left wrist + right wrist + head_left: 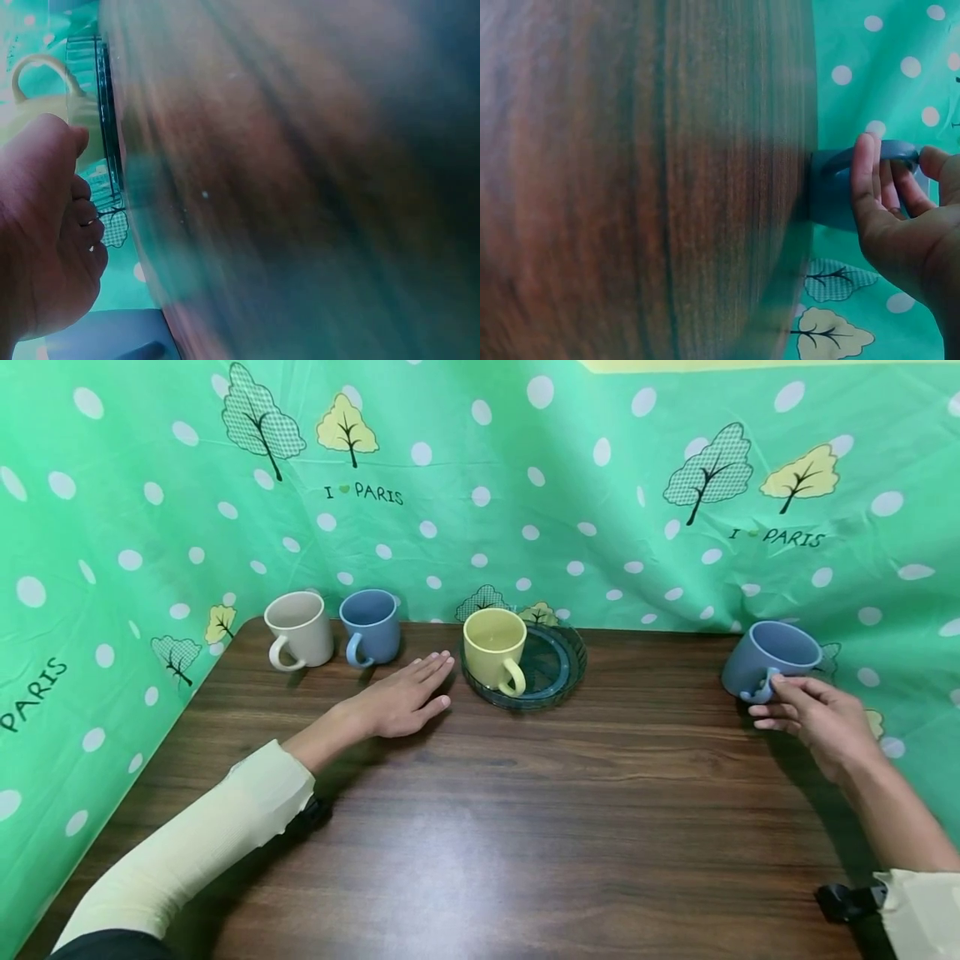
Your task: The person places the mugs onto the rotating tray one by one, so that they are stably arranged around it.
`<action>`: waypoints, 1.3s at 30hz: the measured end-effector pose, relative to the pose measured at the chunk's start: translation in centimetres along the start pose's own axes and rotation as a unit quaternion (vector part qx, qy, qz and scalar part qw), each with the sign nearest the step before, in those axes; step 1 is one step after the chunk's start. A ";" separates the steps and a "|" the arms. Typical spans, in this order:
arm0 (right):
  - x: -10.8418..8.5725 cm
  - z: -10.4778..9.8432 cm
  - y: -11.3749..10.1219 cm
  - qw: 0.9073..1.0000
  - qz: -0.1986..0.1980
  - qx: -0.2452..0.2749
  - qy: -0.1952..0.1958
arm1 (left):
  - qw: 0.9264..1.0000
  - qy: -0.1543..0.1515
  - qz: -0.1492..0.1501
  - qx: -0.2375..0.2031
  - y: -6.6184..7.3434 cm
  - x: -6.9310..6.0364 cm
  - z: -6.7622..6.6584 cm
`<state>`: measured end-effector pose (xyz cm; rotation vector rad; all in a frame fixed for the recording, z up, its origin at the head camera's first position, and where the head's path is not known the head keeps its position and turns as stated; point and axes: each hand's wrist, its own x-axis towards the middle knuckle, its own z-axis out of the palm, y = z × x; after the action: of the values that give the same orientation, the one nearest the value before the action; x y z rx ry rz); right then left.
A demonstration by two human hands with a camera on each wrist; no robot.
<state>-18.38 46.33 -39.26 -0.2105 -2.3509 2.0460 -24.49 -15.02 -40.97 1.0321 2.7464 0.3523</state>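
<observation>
At the far right, my right hand [821, 722] holds the handle of a blue mug [772, 652], thumb on top of the handle and fingers at it. In the right wrist view that blue mug [831, 191] has its base at the table surface. My left hand [405, 697] lies palm down with straight fingers, holding nothing, over the table between a second blue mug [371, 627] and a glass plate [562, 693]. A yellow mug [491, 647] stands on the left part of the plate. In the left wrist view the left hand [52, 240] partly covers the yellow mug.
A white mug [300, 631] stands at the back left, beside the second blue mug. The dark wooden table [525, 827] meets a green dotted cloth [480, 527] behind it and along both sides.
</observation>
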 end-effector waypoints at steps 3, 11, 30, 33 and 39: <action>0.1 -0.2 0.0 1.000 0.000 0.020 -0.025 | 1.000 0.001 0.005 0.000 0.2 -0.5 0.0; 0.4 -0.5 0.4 0.989 -0.005 0.106 -0.099 | 1.000 0.010 0.013 -0.003 0.6 -1.4 0.1; 0.6 0.0 0.6 0.984 0.011 0.141 -0.111 | 0.999 -0.001 0.053 0.007 2.8 -1.9 0.5; 0.6 0.1 0.6 0.983 0.012 0.143 -0.111 | 0.998 0.000 0.062 0.007 3.1 -1.9 0.6; 0.5 0.1 0.7 0.982 0.009 0.152 -0.113 | 0.997 -0.002 0.080 0.006 3.8 -1.9 0.6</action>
<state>-18.78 46.38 -39.99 0.0082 -2.1063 2.5197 -20.52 -13.45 -40.32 1.2566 2.6717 0.3568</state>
